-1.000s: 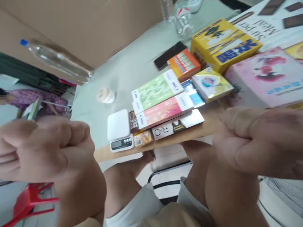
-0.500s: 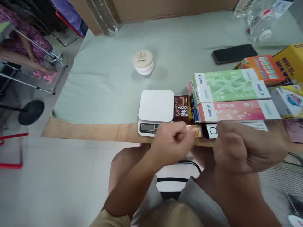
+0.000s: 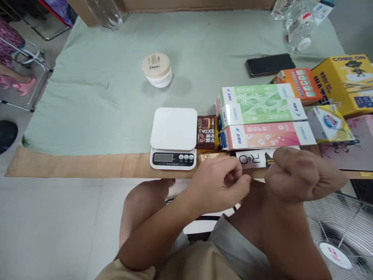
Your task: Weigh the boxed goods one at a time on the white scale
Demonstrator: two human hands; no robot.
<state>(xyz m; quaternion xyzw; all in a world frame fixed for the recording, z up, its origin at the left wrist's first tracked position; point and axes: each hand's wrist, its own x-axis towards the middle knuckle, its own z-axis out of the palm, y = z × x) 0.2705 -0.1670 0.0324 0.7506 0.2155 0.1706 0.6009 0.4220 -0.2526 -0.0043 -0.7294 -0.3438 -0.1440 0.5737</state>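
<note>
My left hand (image 3: pixel 223 184) hovers over the table's front edge, right of a white kitchen scale (image 3: pixel 174 129). Its fingers are loosely curled, with the thumb a little apart and nothing visible in it. My right hand (image 3: pixel 304 175), in a fist, covers the right end of a black-and-white box (image 3: pixel 250 158); I see nothing in it. The scale's platform is bare and its display looks blank. Beside the scale lies a brown cocoa snack packet (image 3: pixel 205 132). Pink (image 3: pixel 272 134) and green (image 3: pixel 265 93) toothpaste boxes are lined up beyond my hands.
A Dove jar (image 3: pixel 157 70) stands behind the scale. Toward the right are a phone (image 3: pixel 271 65), an orange box (image 3: pixel 304 83), a yellow box (image 3: pixel 340 83), a yellow-and-white soap box (image 3: pixel 329 122) and a plastic bottle (image 3: pixel 298 27). A fan (image 3: pixel 335 233) is below the table at right.
The view has shifted, so the tabletop things appear further left. My left hand's thumb has moved away from its curled fingers. The right hand remains a fist.
</note>
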